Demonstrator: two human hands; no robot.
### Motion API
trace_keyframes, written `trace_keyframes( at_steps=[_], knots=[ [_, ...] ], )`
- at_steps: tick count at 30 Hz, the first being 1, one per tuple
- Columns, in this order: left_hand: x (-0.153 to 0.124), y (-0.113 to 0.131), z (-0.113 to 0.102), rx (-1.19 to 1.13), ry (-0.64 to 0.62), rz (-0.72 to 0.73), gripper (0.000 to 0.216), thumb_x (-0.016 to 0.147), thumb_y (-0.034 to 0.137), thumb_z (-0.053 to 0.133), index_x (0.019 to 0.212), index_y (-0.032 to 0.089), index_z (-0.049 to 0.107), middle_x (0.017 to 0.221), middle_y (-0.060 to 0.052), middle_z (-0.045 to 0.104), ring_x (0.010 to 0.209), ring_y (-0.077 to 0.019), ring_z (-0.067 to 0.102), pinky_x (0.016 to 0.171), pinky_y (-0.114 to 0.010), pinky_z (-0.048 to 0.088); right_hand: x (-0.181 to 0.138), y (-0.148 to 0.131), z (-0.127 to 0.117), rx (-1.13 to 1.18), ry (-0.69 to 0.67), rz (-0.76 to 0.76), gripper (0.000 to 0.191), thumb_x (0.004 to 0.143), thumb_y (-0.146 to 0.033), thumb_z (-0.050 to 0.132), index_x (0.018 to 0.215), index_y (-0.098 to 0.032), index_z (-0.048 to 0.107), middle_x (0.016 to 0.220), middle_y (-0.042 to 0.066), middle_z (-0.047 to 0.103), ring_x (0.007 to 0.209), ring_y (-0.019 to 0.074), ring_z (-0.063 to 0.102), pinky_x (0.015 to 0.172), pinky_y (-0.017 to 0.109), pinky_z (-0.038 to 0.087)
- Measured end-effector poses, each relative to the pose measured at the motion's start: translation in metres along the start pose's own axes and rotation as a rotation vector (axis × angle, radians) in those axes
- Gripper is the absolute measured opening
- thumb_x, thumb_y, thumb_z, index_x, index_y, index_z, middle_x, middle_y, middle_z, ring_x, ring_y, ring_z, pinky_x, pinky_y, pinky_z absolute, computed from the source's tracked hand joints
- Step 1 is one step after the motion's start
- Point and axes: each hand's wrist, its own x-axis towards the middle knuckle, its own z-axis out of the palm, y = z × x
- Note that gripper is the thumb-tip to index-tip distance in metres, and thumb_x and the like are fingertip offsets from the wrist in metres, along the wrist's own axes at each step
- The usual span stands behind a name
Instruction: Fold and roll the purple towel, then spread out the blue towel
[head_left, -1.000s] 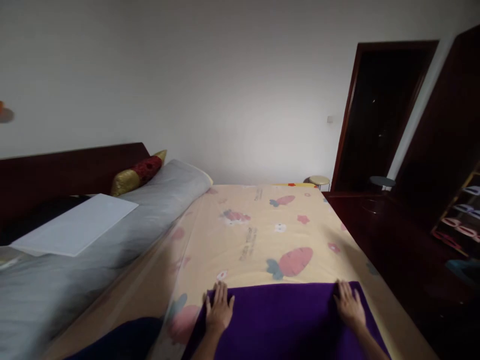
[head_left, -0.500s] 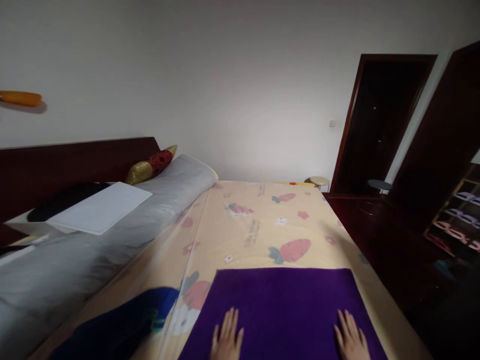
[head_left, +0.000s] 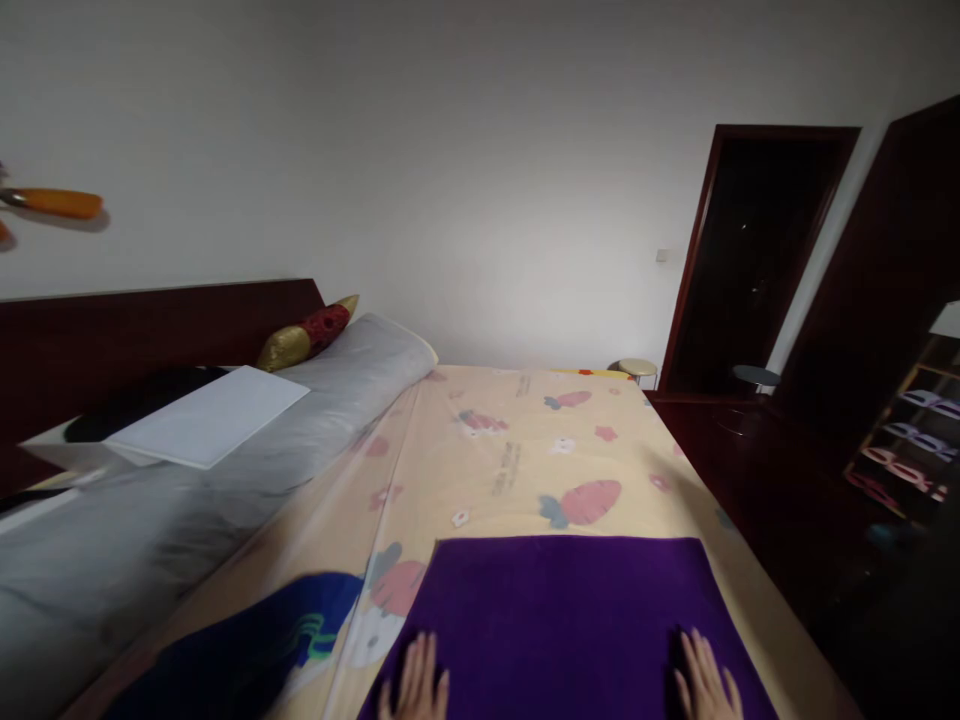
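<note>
A purple cloth (head_left: 562,610) lies spread flat on the bed, its far edge straight. My left hand (head_left: 416,682) rests palm down near the cloth's left edge, fingers stretched out. Near the right edge, my right hand (head_left: 706,680) lies palm down with its fingers extended too. Neither hand grips anything. Both wrists are cut off by the bottom of the view.
Carrot-patterned sheet (head_left: 465,470) covers the bed. To the left lie a dark blue cloth (head_left: 247,640), a grey rolled bedding (head_left: 352,385) and a white flat box (head_left: 214,415). Beyond the bed's right edge stand stools (head_left: 756,376) and a shoe rack (head_left: 911,430).
My left hand has slid left and nearer along the purple cloth. My right hand has shifted slightly toward me. The cloth stays flat, and the view has tilted a little.
</note>
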Motion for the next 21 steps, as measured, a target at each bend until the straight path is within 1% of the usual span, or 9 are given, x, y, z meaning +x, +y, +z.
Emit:
trace_keyframes(
  at_steps=[3, 5, 6, 8, 11, 13, 16, 18, 21],
  knots=[
    [-0.009, 0.078, -0.005, -0.065, -0.034, 0.27, 0.055, 0.091, 0.027, 0.026, 0.145, 0.03, 0.018, 0.15, 0.003, 0.037, 0.138, -0.0175, 0.036, 0.111, -0.045, 0.03, -0.003, -0.082, 0.016, 0.08, -0.062, -0.195, 0.056, 0.093, -0.05, 0.028, 0.144, -0.028, 0.031, 0.15, 0.005, 0.036, 0.137, 0.0252, 0.034, 0.109, 0.051, 0.035],
    [-0.023, 0.125, 0.003, -0.101, -0.031, 0.415, 0.06, 0.088, 0.02, 0.029, 0.146, 0.03, 0.013, 0.151, 0.004, 0.035, 0.137, -0.0158, 0.037, 0.109, -0.041, 0.033, -0.009, -0.129, 0.031, 0.122, -0.121, -0.285, 0.053, 0.095, -0.042, 0.029, 0.145, -0.028, 0.027, 0.151, 0.004, 0.032, 0.138, 0.0238, 0.033, 0.11, 0.049, 0.036],
    [-0.031, 0.142, 0.01, -0.113, -0.026, 0.447, 0.062, 0.087, 0.018, 0.03, 0.146, 0.029, 0.013, 0.15, 0.004, 0.037, 0.135, -0.0161, 0.04, 0.107, -0.041, 0.036, -0.013, -0.145, 0.038, 0.131, -0.161, -0.319, 0.052, 0.094, -0.039, 0.03, 0.145, -0.028, 0.026, 0.151, 0.003, 0.031, 0.138, 0.0236, 0.032, 0.11, 0.049, 0.036],
    [-0.045, 0.164, 0.025, -0.134, -0.044, 0.492, 0.064, 0.085, 0.018, 0.032, 0.145, 0.03, 0.012, 0.146, 0.003, 0.043, 0.13, -0.0172, 0.046, 0.103, -0.04, 0.04, -0.021, -0.163, 0.051, 0.132, -0.237, -0.368, 0.052, 0.093, -0.034, 0.033, 0.145, -0.028, 0.027, 0.15, 0.002, 0.031, 0.138, 0.0239, 0.032, 0.11, 0.049, 0.036],
    [-0.056, 0.169, 0.039, -0.148, -0.095, 0.517, 0.065, 0.085, 0.021, 0.034, 0.145, 0.029, 0.011, 0.146, 0.003, 0.044, 0.129, -0.0195, 0.048, 0.101, -0.042, 0.042, -0.028, -0.164, 0.06, 0.127, -0.292, -0.379, 0.054, 0.091, -0.033, 0.035, 0.144, -0.028, 0.027, 0.15, 0.001, 0.029, 0.138, 0.0242, 0.031, 0.111, 0.049, 0.035],
    [-0.057, 0.166, 0.038, -0.16, -0.121, 0.506, 0.064, 0.088, 0.024, 0.034, 0.145, 0.029, 0.007, 0.148, 0.003, 0.041, 0.131, -0.02, 0.044, 0.104, -0.044, 0.039, -0.03, -0.163, 0.057, 0.13, -0.296, -0.361, 0.054, 0.091, -0.033, 0.035, 0.145, -0.028, 0.026, 0.151, 0.0, 0.028, 0.139, 0.0238, 0.03, 0.113, 0.049, 0.033],
    [-0.054, 0.165, 0.026, -0.19, -0.148, 0.485, 0.061, 0.091, 0.029, 0.032, 0.146, 0.029, 0.004, 0.15, 0.003, 0.038, 0.134, -0.0193, 0.041, 0.107, -0.044, 0.037, -0.029, -0.169, 0.043, 0.126, -0.311, -0.337, 0.053, 0.092, -0.033, 0.033, 0.144, -0.029, 0.026, 0.152, -0.001, 0.027, 0.14, 0.0226, 0.028, 0.114, 0.048, 0.03],
    [-0.053, 0.166, 0.017, -0.206, -0.168, 0.477, 0.059, 0.092, 0.027, 0.029, 0.146, 0.029, 0.003, 0.151, 0.003, 0.036, 0.135, -0.0182, 0.039, 0.108, -0.044, 0.036, -0.026, -0.17, 0.033, 0.113, -0.315, -0.319, 0.051, 0.094, -0.038, 0.03, 0.144, -0.028, 0.027, 0.152, 0.0, 0.026, 0.141, 0.0219, 0.027, 0.115, 0.047, 0.029],
    [-0.053, 0.167, 0.005, -0.217, -0.187, 0.467, 0.06, 0.092, 0.021, 0.026, 0.146, 0.028, 0.002, 0.153, 0.004, 0.03, 0.138, -0.0161, 0.035, 0.111, -0.044, 0.033, -0.023, -0.142, 0.017, 0.067, -0.281, -0.238, 0.054, 0.094, -0.049, 0.027, 0.144, -0.027, 0.029, 0.153, 0.002, 0.027, 0.141, 0.0222, 0.026, 0.115, 0.048, 0.027]
  ],
)
